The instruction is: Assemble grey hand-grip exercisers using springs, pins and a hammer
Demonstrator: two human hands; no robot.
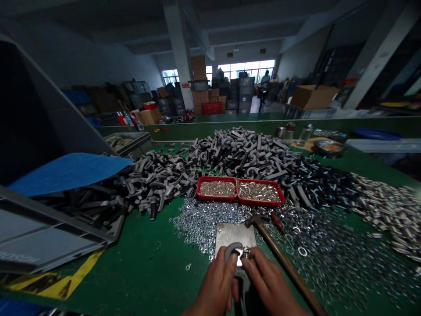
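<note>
Both my hands meet at the bottom centre over a grey hook-shaped handle part (231, 250) lying on a small steel plate (234, 233). My left hand (215, 287) grips the part's shaft, fingers wrapped round it. My right hand (269, 283) pinches small shiny hardware (245, 252) at the part's curved end. A wooden-handled hammer (279, 254) lies just right of my right hand.
Two red trays (239, 190) of small metal pieces sit beyond the plate. Loose washers (204, 219) cover the green table (144, 272); a big pile of grey hook parts (223, 153) lies behind. Grey crates (42, 228) stand at left, silver parts (388, 210) at right.
</note>
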